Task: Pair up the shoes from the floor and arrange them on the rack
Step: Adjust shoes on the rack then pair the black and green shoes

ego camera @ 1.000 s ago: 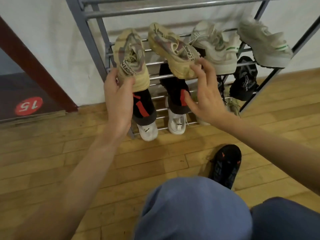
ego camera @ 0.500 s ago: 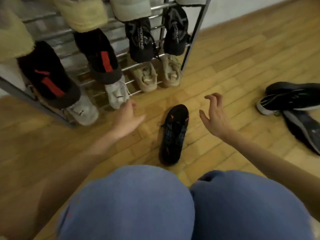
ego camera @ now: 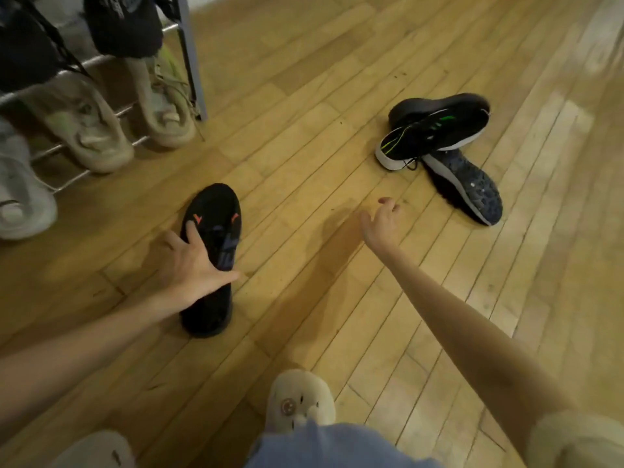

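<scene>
- the rack (ego camera: 189, 59) stands at the far left against the wall, with its metal rails sloping forward, so the shoes on it hang toes down and heels hooked over the bars; that tilt is likely why they stay put without a flat shelf.
- on the lowest rail sit pale beige shoes (ego camera: 101, 130) side by side as a pair, and above them dark shoes (ego camera: 125, 25) fill the next row; the rack's right post marks the edge of the sorted part.
- a single black shoe with orange marks (ego camera: 216, 231) lies on the wooden floor (ego camera: 304, 96) just in front of the rack, toe pointing away from the person; it has no partner beside it, so it probably needs a match before it goes up.
- the left hand (ego camera: 192, 265) rests spread over the middle of that black shoe, fingers fanned and touching its top, thumb out to the side; it is not closed round it yet, and looks set to gather it.
- the right hand (ego camera: 383, 221) hovers over bare floor with its fingers loosely curled and apart, holding nothing, reaching toward the pile further right.
- at the right, well apart from the rack, two dark shoes lie crossed: one with green stripes and a white sole (ego camera: 435, 130) rests on top of another turned sole up (ego camera: 472, 190), touching it. i cannot tell whether either matches the black shoe.
- the person's pale slippers (ego camera: 297, 400) show at the bottom edge.
</scene>
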Tool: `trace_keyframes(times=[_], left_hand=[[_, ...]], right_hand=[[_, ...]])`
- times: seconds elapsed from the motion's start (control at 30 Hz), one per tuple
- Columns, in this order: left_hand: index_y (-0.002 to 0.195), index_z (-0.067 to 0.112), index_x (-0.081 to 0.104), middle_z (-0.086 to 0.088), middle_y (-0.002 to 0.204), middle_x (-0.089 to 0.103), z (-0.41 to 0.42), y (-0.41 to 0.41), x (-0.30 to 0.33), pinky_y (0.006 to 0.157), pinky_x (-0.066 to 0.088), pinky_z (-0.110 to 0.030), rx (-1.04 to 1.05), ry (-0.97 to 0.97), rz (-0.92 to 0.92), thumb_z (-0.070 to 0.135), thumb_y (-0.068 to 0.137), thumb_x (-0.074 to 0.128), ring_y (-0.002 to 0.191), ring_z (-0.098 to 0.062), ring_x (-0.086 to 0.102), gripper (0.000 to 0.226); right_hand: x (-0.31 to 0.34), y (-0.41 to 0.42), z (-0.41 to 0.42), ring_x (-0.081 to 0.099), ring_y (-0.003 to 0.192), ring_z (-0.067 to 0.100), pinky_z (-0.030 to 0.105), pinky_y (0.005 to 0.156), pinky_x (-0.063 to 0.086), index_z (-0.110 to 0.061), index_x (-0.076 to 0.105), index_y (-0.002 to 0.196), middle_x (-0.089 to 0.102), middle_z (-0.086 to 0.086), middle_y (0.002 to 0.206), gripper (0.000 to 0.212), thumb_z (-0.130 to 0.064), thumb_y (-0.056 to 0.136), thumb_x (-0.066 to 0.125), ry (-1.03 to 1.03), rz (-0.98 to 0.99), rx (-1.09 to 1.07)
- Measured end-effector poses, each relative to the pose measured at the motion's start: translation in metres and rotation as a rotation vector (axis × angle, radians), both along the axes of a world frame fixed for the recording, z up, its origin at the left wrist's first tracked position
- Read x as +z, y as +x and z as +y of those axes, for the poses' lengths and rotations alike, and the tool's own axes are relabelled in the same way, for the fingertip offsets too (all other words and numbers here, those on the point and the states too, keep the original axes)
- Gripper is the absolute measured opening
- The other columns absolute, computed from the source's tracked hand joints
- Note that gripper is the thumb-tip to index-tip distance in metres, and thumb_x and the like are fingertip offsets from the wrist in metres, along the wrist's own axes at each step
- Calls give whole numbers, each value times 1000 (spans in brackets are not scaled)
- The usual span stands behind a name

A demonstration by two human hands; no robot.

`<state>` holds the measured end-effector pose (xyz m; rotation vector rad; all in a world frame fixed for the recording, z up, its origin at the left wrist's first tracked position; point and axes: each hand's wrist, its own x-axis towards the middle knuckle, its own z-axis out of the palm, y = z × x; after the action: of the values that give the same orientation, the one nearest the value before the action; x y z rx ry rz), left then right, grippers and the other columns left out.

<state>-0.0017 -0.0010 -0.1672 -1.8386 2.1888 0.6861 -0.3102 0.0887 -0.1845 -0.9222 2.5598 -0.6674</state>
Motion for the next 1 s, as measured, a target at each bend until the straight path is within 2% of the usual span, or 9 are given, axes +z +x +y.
trace_keyframes(times=[0.1, 0.2, 0.37, 0.47, 0.67, 0.77, 0.83, 0.9, 1.0], left_hand=[[147, 10, 17, -26, 133, 35, -11, -13, 0, 83, 43, -47, -39, -61, 86, 53, 58, 83, 116, -43, 42, 119], [145, 12, 20, -23, 134, 35, -20, -44, 0, 85, 44, -47, -107, -81, 194, 49, 57, 85, 117, -43, 43, 116], [143, 14, 22, -19, 130, 37, -21, -118, -1, 82, 44, -44, -257, -113, 302, 51, 56, 83, 113, -38, 45, 112], [142, 10, 24, -20, 128, 39, -13, -153, -8, 85, 43, -44, -341, -114, 334, 50, 54, 83, 112, -38, 43, 113], [139, 9, 43, -19, 114, 44, -12, -158, -39, 76, 46, -43, -474, -213, 262, 65, 54, 74, 103, -35, 43, 106], [136, 8, 48, -18, 114, 43, -14, -159, -43, 76, 47, -45, -474, -233, 293, 62, 53, 75, 103, -35, 43, 103], [135, 7, 49, -18, 113, 43, -13, -159, -45, 74, 46, -44, -466, -250, 312, 59, 53, 77, 102, -35, 43, 101], [135, 7, 49, -19, 113, 43, -12, -159, -46, 75, 46, -45, -460, -255, 325, 57, 53, 79, 103, -36, 43, 101], [136, 6, 48, -19, 115, 43, -11, -159, -46, 78, 46, -46, -454, -255, 349, 54, 54, 81, 106, -36, 43, 101]], right_hand=[[-3, -26, -13, 31, 103, 14, 16, 81, 26, 3, 31, 134, 30, 21, 139, 44, -15, 97, 46, -68, -24, -145], [-3, -57, -22, 40, 120, 29, 24, 87, 33, 2, 31, 135, 31, 20, 138, 49, -14, 93, 53, -91, 17, -271], [9, -140, -14, 18, 141, 41, 43, 114, 26, 0, 17, 148, 17, 23, 153, 76, -9, 86, 60, 151, 203, -333], [20, -193, -3, 2, 147, 39, 49, 116, 21, -11, 6, 154, 0, 18, 161, 87, -12, 87, 62, 323, 188, -305], [25, -251, 25, 1, 147, 38, 54, 118, 14, -16, 4, 154, 2, 15, 161, 99, -6, 80, 69, 507, 101, -247], [17, -261, 31, 11, 145, 40, 54, 117, 18, -16, 9, 153, 11, 14, 160, 97, -5, 79, 70, 568, 111, -229], [10, -265, 33, 31, 138, 40, 52, 112, 31, -12, 19, 150, 26, 17, 153, 89, -10, 79, 73, 583, 199, -198], [8, -265, 34, 47, 123, 40, 47, 99, 43, -8, 33, 141, 43, 20, 138, 72, -14, 81, 72, 590, 321, -160], [15, -259, 37, 55, 108, 39, 42, 81, 46, -7, 43, 130, 52, 20, 123, 54, -23, 84, 67, 608, 362, -76]])
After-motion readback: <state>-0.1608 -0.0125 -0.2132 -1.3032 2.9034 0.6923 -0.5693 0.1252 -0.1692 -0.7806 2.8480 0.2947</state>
